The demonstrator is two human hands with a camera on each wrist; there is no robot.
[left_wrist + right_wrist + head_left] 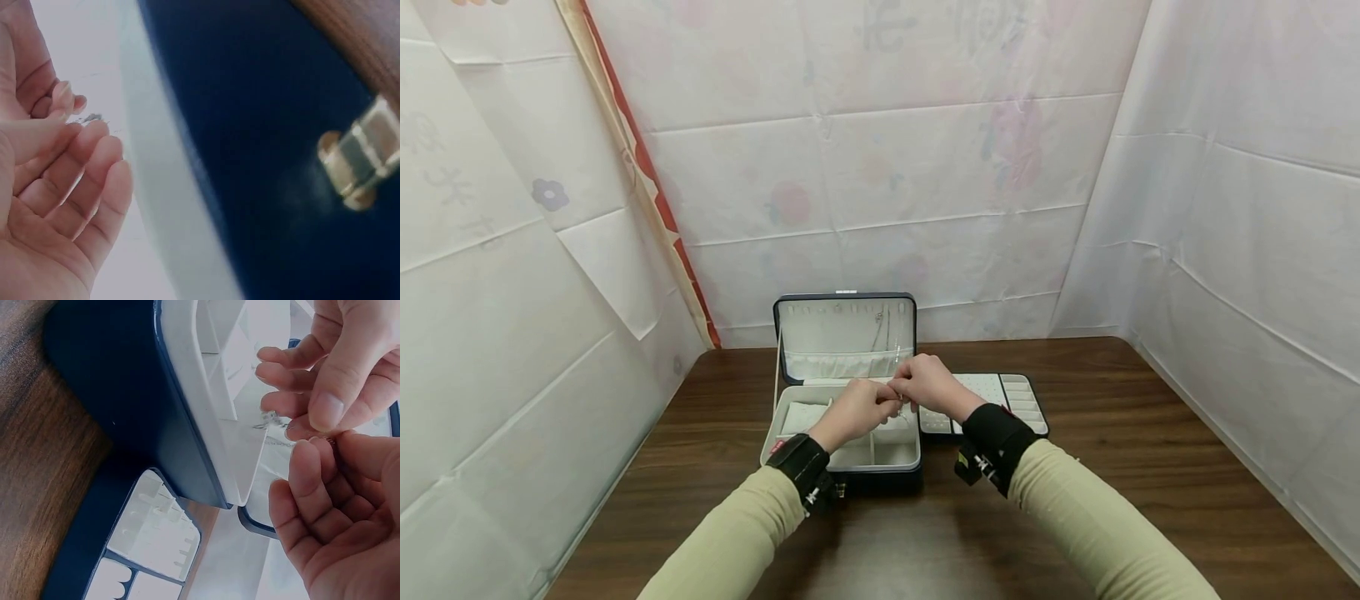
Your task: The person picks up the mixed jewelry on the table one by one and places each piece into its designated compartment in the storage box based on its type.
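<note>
Both hands meet above the right side of an open jewelry box (842, 468) with a dark blue outside and white lining. Between thumb and fingers, my left hand (859, 408) pinches a thin silver chain (270, 420) with a shiny cluster on it. Fingertips of my right hand (931, 387) pinch the chain too, close against the left hand's. Part of the chain hangs below the fingers in the head view; the pinched ends are mostly hidden. In the left wrist view, the remaining left fingers (106, 187) are loosely bent.
The raised lid (827, 329) has hooks with necklaces (880, 325) hanging at its right. A tray with compartments (1018, 396) lies right of the box on the brown wooden table (700, 467). A gold clasp (356, 162) is on the box's front. White sheets (880, 183) surround the table.
</note>
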